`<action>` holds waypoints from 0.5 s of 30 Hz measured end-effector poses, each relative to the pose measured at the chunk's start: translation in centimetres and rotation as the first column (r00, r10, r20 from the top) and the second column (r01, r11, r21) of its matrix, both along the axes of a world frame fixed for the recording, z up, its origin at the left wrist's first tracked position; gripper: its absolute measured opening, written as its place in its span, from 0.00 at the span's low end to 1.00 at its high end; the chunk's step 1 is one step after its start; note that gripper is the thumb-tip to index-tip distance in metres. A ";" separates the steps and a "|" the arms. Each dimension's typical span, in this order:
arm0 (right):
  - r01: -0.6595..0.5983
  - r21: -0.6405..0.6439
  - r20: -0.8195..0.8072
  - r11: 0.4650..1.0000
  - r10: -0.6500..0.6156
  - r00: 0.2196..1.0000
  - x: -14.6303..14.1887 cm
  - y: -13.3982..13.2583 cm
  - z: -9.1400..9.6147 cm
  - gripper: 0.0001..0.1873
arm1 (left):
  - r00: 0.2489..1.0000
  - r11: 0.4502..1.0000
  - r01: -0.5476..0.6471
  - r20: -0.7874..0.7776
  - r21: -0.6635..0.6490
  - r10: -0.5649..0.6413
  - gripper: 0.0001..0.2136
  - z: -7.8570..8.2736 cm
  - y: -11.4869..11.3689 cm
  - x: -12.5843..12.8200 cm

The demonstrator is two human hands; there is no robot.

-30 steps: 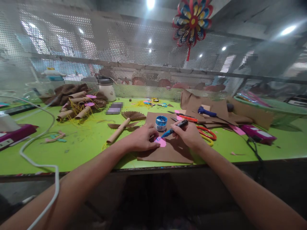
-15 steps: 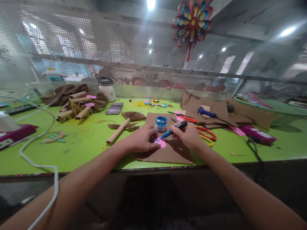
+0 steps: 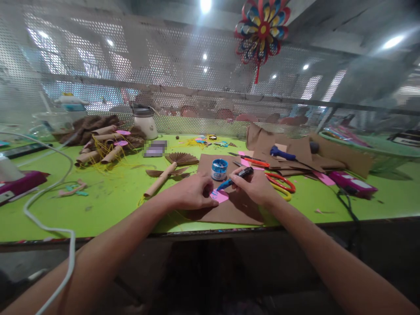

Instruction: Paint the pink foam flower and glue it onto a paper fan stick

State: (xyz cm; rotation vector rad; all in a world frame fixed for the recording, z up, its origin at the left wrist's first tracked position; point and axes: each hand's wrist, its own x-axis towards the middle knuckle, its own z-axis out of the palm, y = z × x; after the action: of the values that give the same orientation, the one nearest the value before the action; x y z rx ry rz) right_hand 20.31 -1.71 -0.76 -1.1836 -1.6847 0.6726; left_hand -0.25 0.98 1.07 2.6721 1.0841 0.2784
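Observation:
My right hand (image 3: 251,186) is closed around a blue marker (image 3: 234,177) with a dark cap end. The marker's tip touches or hovers just over a small pink paper piece (image 3: 222,197) bearing blue strokes. At the paper's left edge, the fingers of my left hand (image 3: 196,191) pinch and hold it. Under the paper lies a brown cardboard sheet (image 3: 236,213). Just behind my hands, an open jar with blue paint (image 3: 219,169) stands on that cardboard. A rolled-paper figure with a pleated fan (image 3: 161,179) rests left of my left hand.
Scissors with red and yellow handles (image 3: 282,183) lie right of my right hand. Folded brown paper (image 3: 278,151), a blue glue gun (image 3: 282,152) and a green basket (image 3: 383,153) are farther right. Paper rolls (image 3: 113,154) pile up at left; a white cable (image 3: 29,210) crosses the table.
The pink paper has turned a little under my left fingers, and more blue strokes show on it. The marker has shifted slightly left with my right hand.

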 end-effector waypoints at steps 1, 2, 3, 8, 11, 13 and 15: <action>-0.003 0.002 0.004 1.000 0.003 1.000 0.0 0.0 0.0 0.13 | 1.000 1.000 -0.002 -0.001 -0.002 0.002 0.16 0.1 0.0 0.0; -0.007 0.005 0.006 1.000 0.007 1.000 0.0 0.0 0.1 0.13 | 1.000 1.000 -0.005 -0.002 -0.002 0.005 0.16 0.1 -0.1 0.0; -0.012 0.008 0.006 1.000 0.011 1.000 0.0 -0.1 0.1 0.13 | 1.000 1.000 -0.008 -0.003 0.000 0.008 0.16 0.1 -0.1 0.0; -0.022 0.020 0.006 1.000 0.021 1.000 0.0 0.0 0.1 0.13 | 1.000 1.000 -0.003 0.002 0.010 0.003 0.15 0.1 -0.1 0.0; -0.033 0.022 -0.012 0.999 0.034 0.999 0.2 0.0 -0.1 0.14 | 1.000 0.999 0.015 0.024 0.037 -0.016 0.16 -0.1 0.0 -0.1; -0.036 0.013 -0.015 0.999 0.036 0.999 0.2 0.1 -0.2 0.14 | 0.999 0.998 0.039 0.031 0.055 -0.041 0.16 -0.1 0.1 -0.1; -0.030 0.012 -0.005 0.999 0.030 1.000 0.3 0.1 -0.3 0.14 | 0.998 0.996 0.061 0.026 0.061 -0.063 0.16 -0.1 0.2 -0.2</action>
State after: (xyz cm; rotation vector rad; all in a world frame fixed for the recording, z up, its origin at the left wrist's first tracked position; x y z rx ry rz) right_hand 20.63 -1.60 -1.01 -1.1488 -1.7026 0.6824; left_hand -0.41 1.17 0.96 2.7405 0.9979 0.3405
